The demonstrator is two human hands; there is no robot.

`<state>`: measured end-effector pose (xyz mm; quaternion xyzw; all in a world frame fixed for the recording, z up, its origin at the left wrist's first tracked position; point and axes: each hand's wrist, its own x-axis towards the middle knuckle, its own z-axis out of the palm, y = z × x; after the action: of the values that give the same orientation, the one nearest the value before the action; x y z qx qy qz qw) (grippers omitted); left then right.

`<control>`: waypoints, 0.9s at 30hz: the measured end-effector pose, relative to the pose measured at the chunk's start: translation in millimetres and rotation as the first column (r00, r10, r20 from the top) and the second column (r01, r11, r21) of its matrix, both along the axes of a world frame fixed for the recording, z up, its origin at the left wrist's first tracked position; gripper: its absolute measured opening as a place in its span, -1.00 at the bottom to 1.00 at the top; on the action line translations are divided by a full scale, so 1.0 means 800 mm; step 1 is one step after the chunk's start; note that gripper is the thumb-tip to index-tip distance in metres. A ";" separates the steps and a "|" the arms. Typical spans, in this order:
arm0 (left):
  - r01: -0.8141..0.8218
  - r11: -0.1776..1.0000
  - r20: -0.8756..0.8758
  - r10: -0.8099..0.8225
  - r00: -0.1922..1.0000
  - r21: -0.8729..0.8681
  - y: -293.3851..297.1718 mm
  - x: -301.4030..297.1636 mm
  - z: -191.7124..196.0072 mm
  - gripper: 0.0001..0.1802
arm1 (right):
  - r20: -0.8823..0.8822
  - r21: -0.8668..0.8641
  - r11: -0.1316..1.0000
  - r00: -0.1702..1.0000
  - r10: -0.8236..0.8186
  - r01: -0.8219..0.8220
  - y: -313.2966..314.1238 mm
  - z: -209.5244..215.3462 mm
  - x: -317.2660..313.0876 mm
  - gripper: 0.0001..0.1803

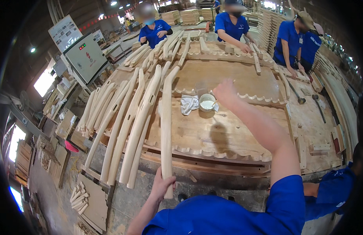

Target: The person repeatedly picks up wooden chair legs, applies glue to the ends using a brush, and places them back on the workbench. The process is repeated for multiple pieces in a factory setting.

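Note:
My left hand [162,184] is closed round the near end of a long, pale, bent wooden chair leg [166,117]. The leg slants up and away over the table's near edge. Over the bench, my right hand [225,93] grips a thin stick [215,104], its lower end at the rim of a small cup [207,105]. White liquid, like glue, lies in the cup. A crumpled white cloth [189,104] is just left of it. Several similar chair legs [130,121] lie side by side to the left of the held one.
The wooden worktable [185,129] carries scalloped rails [224,154]. Two hammers [318,107] lie at right. Co-workers in blue stand across the table; another blue sleeve [330,192] is close at my right. An electrical cabinet [85,58] stands at left, with short wooden pieces [79,199] below.

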<state>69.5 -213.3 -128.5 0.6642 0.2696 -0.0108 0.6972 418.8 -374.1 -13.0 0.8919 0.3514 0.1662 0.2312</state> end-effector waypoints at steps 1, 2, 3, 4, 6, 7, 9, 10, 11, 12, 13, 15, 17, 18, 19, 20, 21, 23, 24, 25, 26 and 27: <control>-0.014 0.965 0.056 0.000 0.998 0.261 0.000 -0.013 -0.016 -0.33 | -0.017 0.040 0.999 1.000 0.008 -0.007 0.003 0.000 0.002 -0.85; -0.028 0.870 0.103 -0.027 0.994 0.493 -0.007 -0.020 -0.023 -0.30 | -0.040 0.069 0.998 0.999 0.004 -0.001 0.000 -0.009 0.007 -0.85; -0.055 0.719 0.144 -0.064 0.987 0.693 -0.010 -0.024 -0.027 -0.27 | -0.063 0.098 0.995 0.998 0.001 0.005 -0.002 -0.017 0.011 -0.86; 0.001 0.709 0.020 -0.021 1.000 0.705 -0.008 -0.036 -0.026 -0.20 | -0.126 0.152 0.987 0.991 -0.033 0.053 -0.006 -0.026 0.015 -0.86; 0.041 0.710 -0.033 -0.025 0.999 0.703 -0.004 -0.041 -0.021 -0.20 | -0.241 0.240 0.961 0.967 -0.078 0.137 -0.011 -0.040 0.023 -0.86; 0.061 0.710 -0.060 -0.027 0.998 0.702 -0.001 -0.042 -0.020 -0.21 | -0.283 0.289 0.943 0.955 -0.084 0.168 -0.017 -0.048 0.026 -0.86; 0.059 0.756 -0.022 -0.059 0.998 0.652 0.002 -0.041 -0.020 -0.20 | -0.363 0.382 0.897 0.929 -0.076 0.223 -0.029 -0.064 0.030 -0.85; 0.057 0.790 0.010 -0.080 0.997 0.611 0.003 -0.040 -0.020 -0.20 | -0.418 0.426 0.865 0.905 -0.072 0.266 -0.035 -0.071 0.031 -0.82; 0.059 0.819 0.041 -0.100 0.994 0.570 0.004 -0.038 -0.020 -0.20 | -0.473 0.467 0.827 0.879 -0.065 0.312 -0.041 -0.078 0.031 -0.79; 0.048 0.903 0.049 -0.076 0.996 0.427 0.003 -0.036 -0.018 -0.17 | -0.528 0.500 0.786 0.847 -0.055 0.363 -0.046 -0.086 0.030 -0.76; 0.035 0.962 0.052 -0.051 0.997 0.272 -0.001 -0.033 -0.015 -0.15 | -0.562 0.534 0.748 0.827 -0.034 0.394 -0.050 -0.093 0.030 -0.74; 0.019 0.982 0.005 -0.021 1.000 0.187 -0.008 -0.033 -0.018 -0.11 | -0.623 0.591 0.659 0.782 0.009 0.464 -0.058 -0.107 0.030 -0.69; 0.029 0.940 -0.076 -0.003 0.997 0.340 -0.012 -0.029 -0.038 -0.10 | -0.691 0.608 0.592 0.719 0.068 0.529 -0.066 -0.122 0.031 -0.66; -0.005 0.898 0.002 0.005 1.000 0.440 -0.014 -0.027 -0.056 -0.11 | -0.717 0.615 0.554 0.690 0.098 0.561 -0.071 -0.128 0.033 -0.64; -0.050 0.845 0.082 0.008 0.997 0.533 -0.015 -0.027 -0.081 -0.12 | -0.703 0.643 0.535 0.700 0.129 0.548 -0.073 -0.133 0.033 -0.65; -0.107 0.778 0.162 0.007 0.987 0.619 -0.016 -0.024 -0.095 -0.13 | -0.687 0.673 0.514 0.708 0.166 0.532 -0.070 -0.136 0.032 -0.65; -0.133 0.764 0.175 0.027 0.984 0.632 -0.015 -0.021 -0.110 -0.14 | -0.668 0.701 0.491 0.717 0.201 0.516 -0.070 -0.138 0.031 -0.66; -0.177 0.733 0.190 0.067 0.979 0.656 -0.013 -0.013 -0.130 -0.18 | -0.588 0.784 0.415 0.768 0.254 0.463 -0.066 -0.143 0.024 -0.69; -0.242 0.774 0.296 0.073 0.952 0.586 -0.012 -0.010 -0.135 -0.23 | -0.548 0.819 0.371 0.788 0.281 0.438 -0.067 -0.144 0.021 -0.70; -0.229 0.787 0.262 0.089 0.961 0.573 -0.008 -0.010 -0.139 -0.25 | -0.549 0.821 0.355 0.787 0.281 0.447 -0.066 -0.144 0.018 -0.72; -0.215 0.808 0.230 0.102 0.968 0.548 -0.005 -0.011 -0.152 -0.26 | -0.550 0.821 0.347 0.791 0.270 0.453 -0.067 -0.143 0.016 -0.73; -0.205 0.829 0.200 0.116 0.973 0.520 -0.003 -0.013 -0.162 -0.28 | -0.549 0.822 0.341 0.795 0.259 0.456 -0.066 -0.140 0.012 -0.75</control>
<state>58.8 -215.7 -257.9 0.8063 0.2600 0.1770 0.5009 428.7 -426.6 -124.6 0.8816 0.1853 0.0313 -0.4329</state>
